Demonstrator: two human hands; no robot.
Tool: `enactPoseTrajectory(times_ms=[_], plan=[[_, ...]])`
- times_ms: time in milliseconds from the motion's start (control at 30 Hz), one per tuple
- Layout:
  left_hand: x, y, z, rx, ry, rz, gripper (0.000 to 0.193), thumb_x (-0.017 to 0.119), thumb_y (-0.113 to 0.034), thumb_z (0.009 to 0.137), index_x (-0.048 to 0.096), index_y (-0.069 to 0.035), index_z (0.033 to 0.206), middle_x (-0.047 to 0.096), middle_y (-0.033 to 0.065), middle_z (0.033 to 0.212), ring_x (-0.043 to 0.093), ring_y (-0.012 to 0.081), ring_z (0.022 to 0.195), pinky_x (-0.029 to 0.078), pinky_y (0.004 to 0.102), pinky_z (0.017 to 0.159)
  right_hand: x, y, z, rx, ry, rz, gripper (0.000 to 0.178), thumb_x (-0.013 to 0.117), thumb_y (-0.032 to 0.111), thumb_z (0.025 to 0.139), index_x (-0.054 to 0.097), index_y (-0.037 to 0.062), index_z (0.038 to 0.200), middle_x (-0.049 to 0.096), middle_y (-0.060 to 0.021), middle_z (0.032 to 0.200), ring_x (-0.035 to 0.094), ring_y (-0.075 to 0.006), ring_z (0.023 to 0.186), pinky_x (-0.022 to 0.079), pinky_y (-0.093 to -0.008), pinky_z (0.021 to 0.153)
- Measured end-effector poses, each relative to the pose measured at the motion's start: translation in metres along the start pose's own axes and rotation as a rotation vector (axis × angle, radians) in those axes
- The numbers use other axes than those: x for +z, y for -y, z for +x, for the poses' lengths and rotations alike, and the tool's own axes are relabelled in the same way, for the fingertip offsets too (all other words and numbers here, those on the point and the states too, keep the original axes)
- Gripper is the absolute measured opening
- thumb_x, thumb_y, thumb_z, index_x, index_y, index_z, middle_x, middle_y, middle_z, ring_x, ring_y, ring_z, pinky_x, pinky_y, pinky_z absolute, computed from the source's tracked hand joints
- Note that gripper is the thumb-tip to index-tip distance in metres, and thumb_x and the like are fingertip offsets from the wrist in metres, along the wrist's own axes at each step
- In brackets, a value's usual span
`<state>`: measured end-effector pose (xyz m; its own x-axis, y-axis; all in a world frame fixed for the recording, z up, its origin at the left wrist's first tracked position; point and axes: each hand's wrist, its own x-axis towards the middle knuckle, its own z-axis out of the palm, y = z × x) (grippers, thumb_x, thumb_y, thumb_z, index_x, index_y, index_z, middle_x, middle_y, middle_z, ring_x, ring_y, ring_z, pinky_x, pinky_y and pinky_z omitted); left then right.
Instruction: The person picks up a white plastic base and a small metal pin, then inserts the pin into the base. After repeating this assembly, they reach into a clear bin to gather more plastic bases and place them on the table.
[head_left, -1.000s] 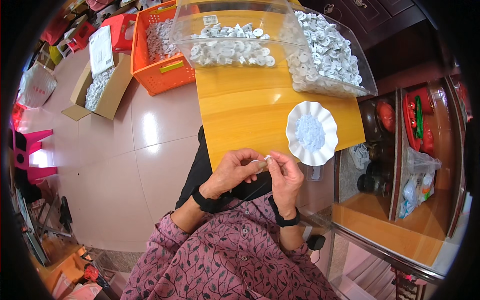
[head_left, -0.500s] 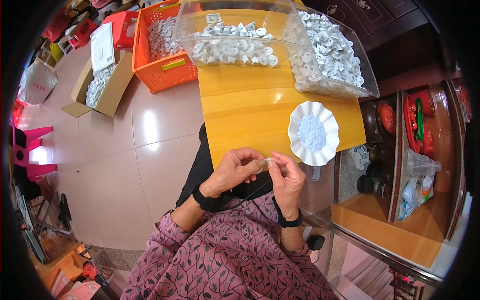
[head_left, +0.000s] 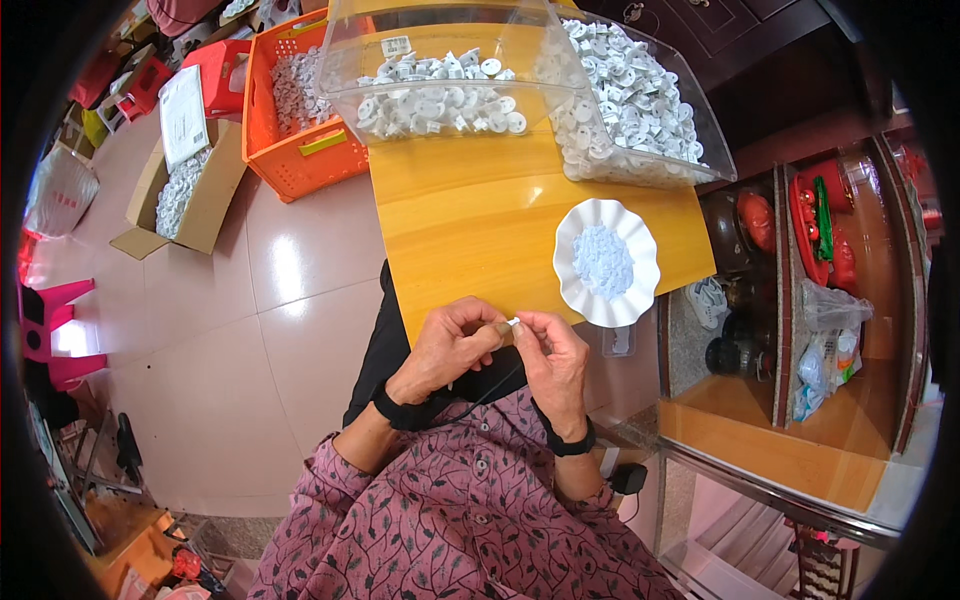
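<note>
Close to the front edge of the yellow wooden table [head_left: 450, 230], my left hand [head_left: 448, 348] and my right hand [head_left: 553, 365] meet fingertip to fingertip. Between them is a small white piece [head_left: 514, 321], pinched by thumb and forefinger on both sides; fingers cover most of it, so its exact shape is hidden. Just beyond my right hand stands a white wavy-rimmed dish [head_left: 645, 250] holding a heap of tiny pale-blue bits [head_left: 603, 262]. Each wrist wears a black band.
A clear bin [head_left: 350, 95] and a second clear bin [head_left: 710, 165], both with many small white plastic parts, stand at the table's far side. Left of it are an orange crate [head_left: 300, 170] and a cardboard box [head_left: 215, 205]. Open shelves [head_left: 780, 440] stand right.
The view has shifted slightly, so table, bins and dish sit a little further left. Both hands keep pinching the small white piece, which shows a bit more between the fingertips.
</note>
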<state>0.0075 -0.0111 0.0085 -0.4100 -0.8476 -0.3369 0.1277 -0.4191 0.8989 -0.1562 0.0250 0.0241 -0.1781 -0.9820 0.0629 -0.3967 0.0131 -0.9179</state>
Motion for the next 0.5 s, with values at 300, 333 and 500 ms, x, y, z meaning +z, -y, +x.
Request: enactPoseTrajectory(times_ms=[300,333,500], plan=[[-0.002,0.005,0.000,0.004,0.017,-0.003,0.020,0.062,-0.018,0.097,0.066,0.000,0.105,0.067,0.0030,0.083,0.063,0.0083,0.067,0.054,0.0216,0.060,-0.001,0.008,-0.001,0.033,0.011,0.007,0.007,0.067,0.004,0.090,0.063,-0.0018,0.092,0.065,-0.0065,0.079,0.058,-0.0095,0.066,0.048,-0.0250,0.059],[-0.002,0.003,0.000,-0.017,0.052,-0.162,0.023,0.060,-0.018,0.098,0.064,0.001,0.111,0.068,0.0053,0.090,0.066,0.0109,0.074,0.056,0.0231,0.067,0.000,0.009,-0.002,0.056,-0.008,0.037,0.007,0.066,0.004,0.090,0.063,-0.0014,0.092,0.065,-0.0060,0.079,0.058,-0.0091,0.066,0.048,-0.0249,0.060],[-0.004,-0.002,-0.001,-0.045,0.123,-0.496,0.035,0.053,-0.012,0.101,0.054,0.003,0.132,0.062,0.0158,0.124,0.066,0.0237,0.109,0.054,0.0318,0.098,0.000,0.009,-0.003,0.038,-0.086,0.113,0.007,0.066,0.004,0.090,0.062,-0.0005,0.092,0.064,-0.0050,0.080,0.058,-0.0090,0.068,0.049,-0.0245,0.062]])
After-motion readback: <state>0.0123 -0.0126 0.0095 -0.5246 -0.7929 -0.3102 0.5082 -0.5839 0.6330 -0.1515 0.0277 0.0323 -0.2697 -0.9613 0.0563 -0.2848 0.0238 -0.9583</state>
